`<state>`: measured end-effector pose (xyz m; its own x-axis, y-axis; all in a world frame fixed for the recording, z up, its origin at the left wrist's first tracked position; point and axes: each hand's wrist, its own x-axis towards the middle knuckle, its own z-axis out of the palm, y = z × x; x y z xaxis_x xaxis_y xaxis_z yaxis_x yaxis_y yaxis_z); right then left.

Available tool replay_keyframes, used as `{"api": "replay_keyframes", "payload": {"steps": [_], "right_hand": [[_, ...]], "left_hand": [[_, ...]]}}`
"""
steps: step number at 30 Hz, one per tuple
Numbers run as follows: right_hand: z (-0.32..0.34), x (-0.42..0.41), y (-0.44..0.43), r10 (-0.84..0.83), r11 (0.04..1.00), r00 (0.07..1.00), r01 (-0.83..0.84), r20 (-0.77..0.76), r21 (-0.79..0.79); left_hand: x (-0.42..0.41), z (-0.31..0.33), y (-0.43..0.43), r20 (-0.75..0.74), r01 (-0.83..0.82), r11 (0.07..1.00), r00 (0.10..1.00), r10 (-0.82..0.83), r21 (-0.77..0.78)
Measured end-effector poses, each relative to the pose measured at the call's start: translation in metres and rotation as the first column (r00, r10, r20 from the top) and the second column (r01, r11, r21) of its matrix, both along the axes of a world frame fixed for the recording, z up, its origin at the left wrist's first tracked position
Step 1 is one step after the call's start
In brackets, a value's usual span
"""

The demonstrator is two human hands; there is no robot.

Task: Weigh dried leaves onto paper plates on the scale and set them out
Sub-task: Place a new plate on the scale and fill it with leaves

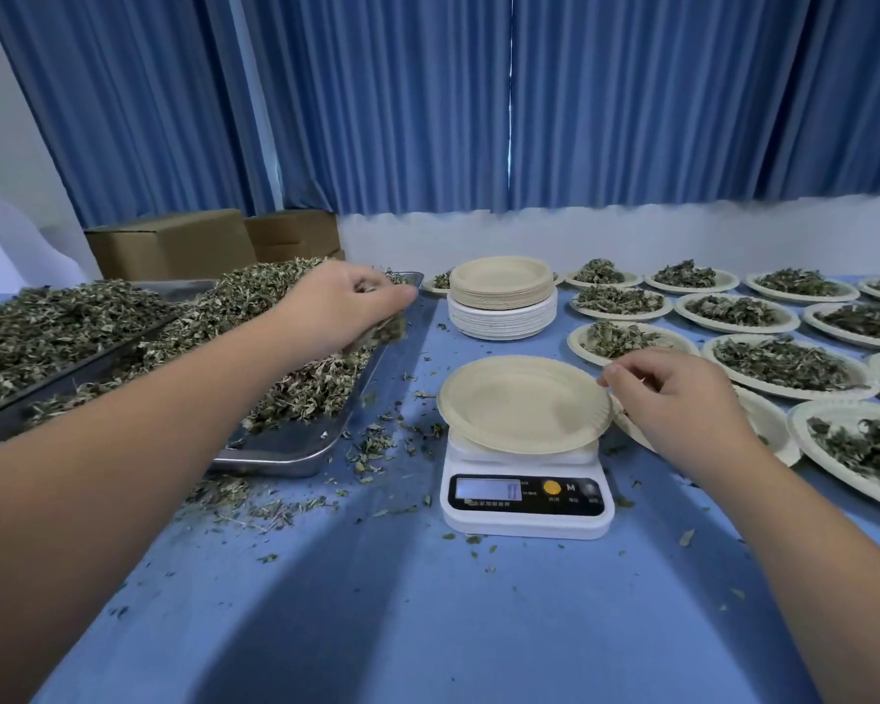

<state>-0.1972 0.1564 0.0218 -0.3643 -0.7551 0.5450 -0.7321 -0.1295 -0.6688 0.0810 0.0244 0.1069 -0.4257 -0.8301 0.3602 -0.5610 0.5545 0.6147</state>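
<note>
Left hand (341, 307) grabbed leaves (306, 388) in the tray (285, 449); right hand (682, 398) pinched the empty plate (519, 403) on the scale (527, 520).

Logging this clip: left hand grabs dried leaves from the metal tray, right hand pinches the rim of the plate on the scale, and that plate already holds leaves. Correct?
Not quite: in the head view the paper plate on the scale is empty. The rest holds: the left hand grips dried leaves at the metal tray, the right hand pinches the plate's rim.
</note>
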Motion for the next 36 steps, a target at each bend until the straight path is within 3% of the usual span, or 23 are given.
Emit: {"api": "replay_keyframes", "payload": {"steps": [8, 13, 16, 20, 23, 25, 27, 30, 36], "right_hand": [[-0.001, -0.002, 0.001, 0.02, 1.0, 1.0, -0.02, 0.024, -0.008], [-0.001, -0.004, 0.0, 0.002, 0.999, 1.0, -0.002, -0.001, -0.033], [-0.002, -0.005, -0.001, -0.002, 0.999, 1.0, 0.002, -0.003, -0.033], [-0.002, -0.004, -0.002, -0.002, 1.0, 1.0, 0.001, -0.017, -0.031], [-0.002, -0.005, -0.002, -0.001, 1.0, 1.0, 0.0, -0.015, -0.026], [-0.002, -0.005, -0.001, 0.002, 1.0, 1.0, -0.001, 0.005, -0.023], [-0.002, -0.005, -0.001, 0.006, 1.0, 1.0, -0.005, 0.012, -0.025], [-0.002, -0.004, -0.001, 0.011, 1.0, 1.0, -0.011, 0.003, -0.026], [-0.003, -0.004, -0.002, -0.007, 1.0, 1.0, 0.007, -0.01, -0.027]], "left_hand": [[-0.098, -0.017, 0.023, -0.111, 0.169, 0.984, 0.978, -0.175, -0.054], [-0.114, -0.05, 0.03, 0.186, 0.29, 0.957, 0.941, -0.283, -0.012], [-0.108, -0.059, 0.032, 0.27, 0.338, 0.941, 0.907, -0.325, -0.003], [-0.088, -0.062, 0.033, 0.217, 0.324, 0.935, 0.932, -0.29, -0.144], [-0.064, -0.053, 0.021, 0.164, 0.189, 0.949, 0.975, -0.15, -0.254], [-0.046, -0.044, 0.008, 0.27, 0.119, 0.958, 0.962, -0.046, -0.26], [-0.03, -0.039, -0.005, 0.49, 0.136, 0.961, 0.872, -0.001, -0.24], [-0.019, -0.044, -0.012, 0.758, 0.215, 0.968, 0.651, -0.041, -0.132], [-0.021, -0.056, -0.008, 0.953, 0.21, 0.977, 0.286, -0.098, 0.037]]}}
